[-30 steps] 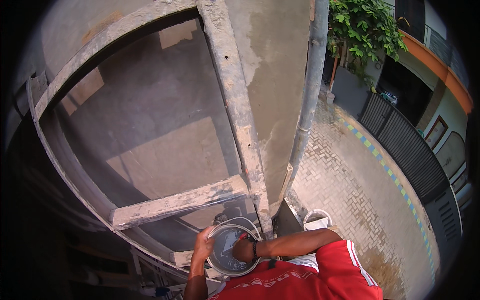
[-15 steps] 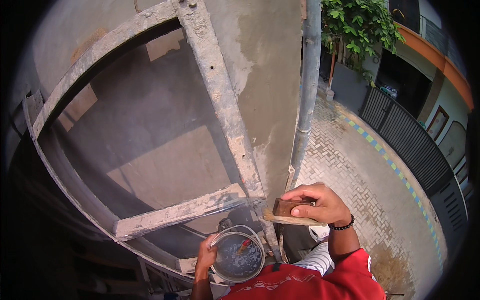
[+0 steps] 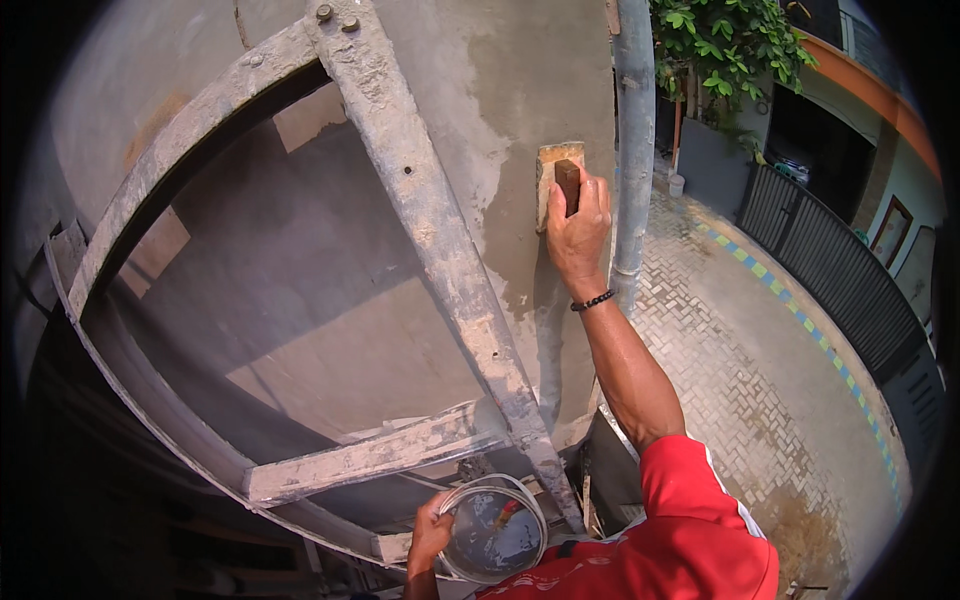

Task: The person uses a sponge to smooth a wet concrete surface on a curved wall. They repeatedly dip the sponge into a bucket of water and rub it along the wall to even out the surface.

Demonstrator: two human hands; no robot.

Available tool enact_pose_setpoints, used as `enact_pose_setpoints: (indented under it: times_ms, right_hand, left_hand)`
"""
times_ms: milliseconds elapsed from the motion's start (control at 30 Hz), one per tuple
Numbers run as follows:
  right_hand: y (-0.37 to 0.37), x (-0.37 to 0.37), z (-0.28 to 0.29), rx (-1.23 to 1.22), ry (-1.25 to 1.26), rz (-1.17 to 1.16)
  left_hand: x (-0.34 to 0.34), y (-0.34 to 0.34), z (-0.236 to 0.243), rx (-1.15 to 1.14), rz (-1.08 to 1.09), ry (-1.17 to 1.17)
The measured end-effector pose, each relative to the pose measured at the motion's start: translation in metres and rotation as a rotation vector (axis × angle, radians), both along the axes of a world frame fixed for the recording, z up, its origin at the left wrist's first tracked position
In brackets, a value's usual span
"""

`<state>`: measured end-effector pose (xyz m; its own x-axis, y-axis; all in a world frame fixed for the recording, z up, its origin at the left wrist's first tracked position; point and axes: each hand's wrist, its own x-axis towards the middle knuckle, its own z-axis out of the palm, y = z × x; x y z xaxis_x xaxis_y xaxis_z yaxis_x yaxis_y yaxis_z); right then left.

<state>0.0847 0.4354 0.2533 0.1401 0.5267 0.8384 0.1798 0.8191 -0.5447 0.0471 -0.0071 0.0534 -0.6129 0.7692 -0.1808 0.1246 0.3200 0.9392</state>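
Observation:
My right hand (image 3: pixel 583 232) is closed round the dark handle of a plastering float (image 3: pixel 547 185). The float's pale board lies against the grey plastered wall (image 3: pixel 515 110), close to the wall's right edge. Low down, my left hand (image 3: pixel 430 530) grips the rim of a round bucket (image 3: pixel 542 550), with the fingertips partly hidden. Greyish water fills part of the bucket. In it rests a tool with a red and yellow part (image 3: pixel 508 514), perhaps a brush; the rest of it is not clear.
A cement-spattered metal frame (image 3: pixel 430 210) with a crossbar (image 3: pixel 370 455) stands between me and the wall on the left. A grey pipe (image 3: pixel 634 130) runs down beside the wall's edge. Below right lie a paved lane (image 3: pixel 700 340) and a dark gate (image 3: pixel 810 230).
My right hand has carried the float from low near my body up to the wall, turning it upright against the plaster. My left hand still holds the bucket, now slightly lower in view.

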Motion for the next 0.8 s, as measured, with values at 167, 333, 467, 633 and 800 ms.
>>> enact_pose_setpoints:
  times_ms: [167,333,467,633,800]
  right_hand:
    - [-0.045,0.008,-0.080,0.124,-0.356,0.155]
    - [-0.012,0.032,-0.007,0.064,-0.035,0.053]
    - [0.007,0.009,0.006,0.040,-0.008,-0.019]
    - [-0.048,-0.002,-0.083,0.171,-0.339,0.159]
    - [0.004,0.029,0.006,0.099,-0.046,0.000]
  left_hand:
    - [-0.001,0.003,0.001,0.017,0.002,-0.033]
    - [-0.006,-0.002,-0.004,0.001,0.013,-0.001]
    - [-0.008,0.003,-0.010,-0.029,-0.019,0.020]
    - [-0.012,-0.004,-0.022,0.007,0.003,-0.063]
    - [-0.005,-0.001,-0.009,-0.024,-0.005,-0.010]
